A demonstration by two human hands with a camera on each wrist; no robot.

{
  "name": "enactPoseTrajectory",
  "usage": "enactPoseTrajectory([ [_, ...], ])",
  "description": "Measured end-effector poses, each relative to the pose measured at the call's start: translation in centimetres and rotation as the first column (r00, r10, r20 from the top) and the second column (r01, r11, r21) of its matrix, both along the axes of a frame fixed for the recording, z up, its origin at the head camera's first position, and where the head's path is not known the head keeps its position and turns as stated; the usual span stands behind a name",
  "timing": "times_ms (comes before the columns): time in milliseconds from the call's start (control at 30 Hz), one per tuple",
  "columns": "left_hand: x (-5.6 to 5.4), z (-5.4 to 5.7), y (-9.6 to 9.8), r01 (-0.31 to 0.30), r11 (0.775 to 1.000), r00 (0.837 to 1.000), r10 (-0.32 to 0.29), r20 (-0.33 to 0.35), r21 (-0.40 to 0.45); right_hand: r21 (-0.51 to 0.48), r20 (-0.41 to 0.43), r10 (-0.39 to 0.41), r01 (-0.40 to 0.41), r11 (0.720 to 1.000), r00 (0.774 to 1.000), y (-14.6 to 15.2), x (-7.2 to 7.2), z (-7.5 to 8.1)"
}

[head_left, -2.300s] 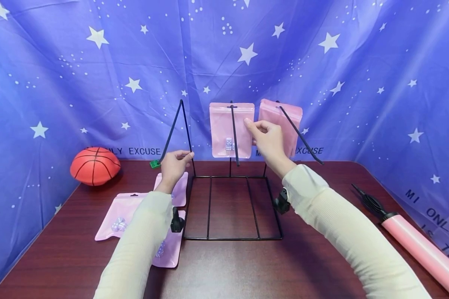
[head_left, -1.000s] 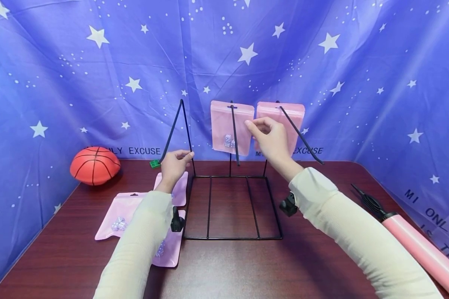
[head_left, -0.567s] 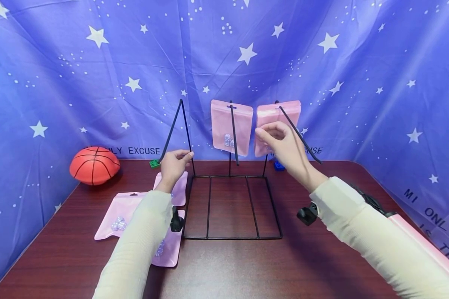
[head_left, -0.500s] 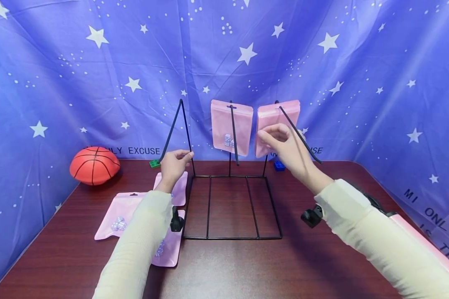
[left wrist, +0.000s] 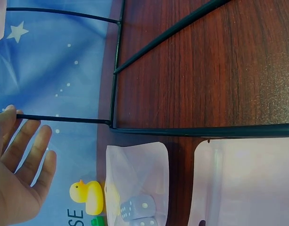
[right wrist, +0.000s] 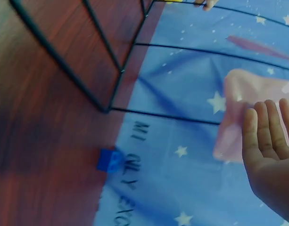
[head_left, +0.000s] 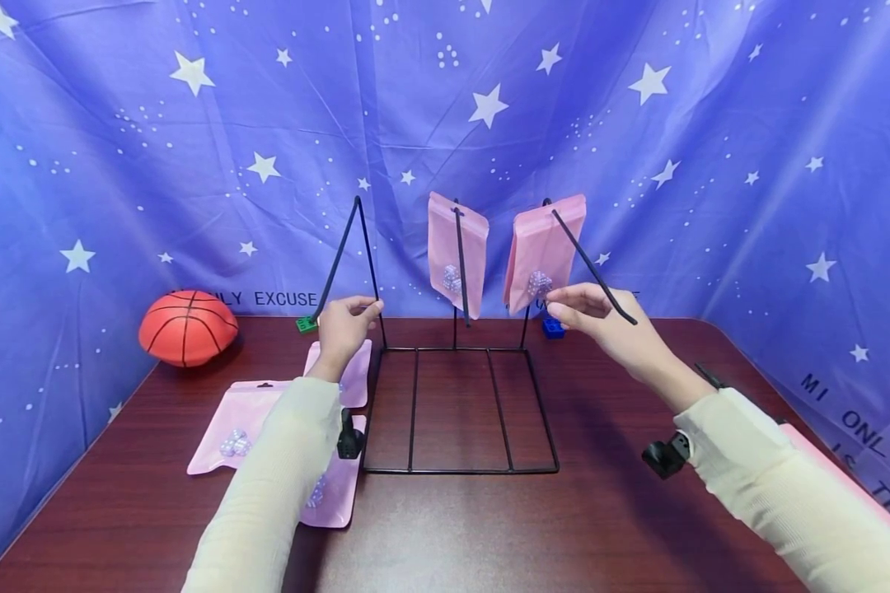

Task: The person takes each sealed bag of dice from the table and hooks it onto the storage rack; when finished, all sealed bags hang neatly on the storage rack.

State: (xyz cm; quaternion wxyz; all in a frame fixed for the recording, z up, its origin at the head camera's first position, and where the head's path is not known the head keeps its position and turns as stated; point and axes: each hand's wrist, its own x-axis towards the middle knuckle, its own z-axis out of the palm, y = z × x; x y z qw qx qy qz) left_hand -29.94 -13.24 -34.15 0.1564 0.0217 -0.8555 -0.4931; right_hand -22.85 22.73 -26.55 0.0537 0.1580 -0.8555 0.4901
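A black wire display rack (head_left: 460, 471) stands on the table with three arms. My left hand (head_left: 347, 329) pinches its left upright between thumb and index finger, which also shows in the left wrist view. A pink zip bag of dice (head_left: 470, 247) hangs turned on the middle arm. More pink bags (head_left: 556, 239) hang on the right arm, dice showing at the bottom of the front one. My right hand (head_left: 608, 321) is at that bag's lower right corner, fingers loosely extended and holding nothing; in the right wrist view the fingers (right wrist: 264, 132) overlap a bag.
Several pink dice bags (head_left: 252, 412) lie left of the rack, partly under my left sleeve. A red basketball (head_left: 189, 328) sits at the back left. Behind the rack are a green block (head_left: 306, 324), a blue block (head_left: 553, 329) and a yellow duck (left wrist: 90, 195). A pink pump (head_left: 853, 469) lies right, mostly hidden.
My right hand has let go of the middle bag's edge and moved right and down. The middle and right bags have turned on their arms. The left hand stays on the upright.
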Motion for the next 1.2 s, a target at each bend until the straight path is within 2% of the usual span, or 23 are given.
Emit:
enactPoseTrajectory([
  [267,0.0,-0.1,-0.3,-0.004,1.0,1.0,0.004,-0.009,-0.004,0.041,0.031,-0.027,0.025,0.999,0.999,2.1,-1.2,-3.1],
  [500,0.0,0.0,-0.3,0.002,1.0,1.0,-0.002,-0.003,0.0,0.047,0.111,-0.047,0.042,0.998,0.993,3.3,-2.7,-5.7],
  [667,0.1,0.1,-0.3,0.008,1.0,1.0,-0.008,0.013,0.003,0.023,0.095,-0.034,0.032,0.999,0.995,3.3,-3.7,-7.3],
  [967,0.2,0.2,-0.7,0.036,0.999,0.999,-0.035,0.018,-0.005,0.022,0.072,-0.044,0.043,0.999,0.996,1.9,-5.3,-8.4],
  [1200,0.4,0.3,-1.0,0.085,0.994,0.996,-0.087,0.018,0.066,-0.011,0.1,-0.035,0.037,0.999,0.994,0.5,-6.5,-8.7],
])
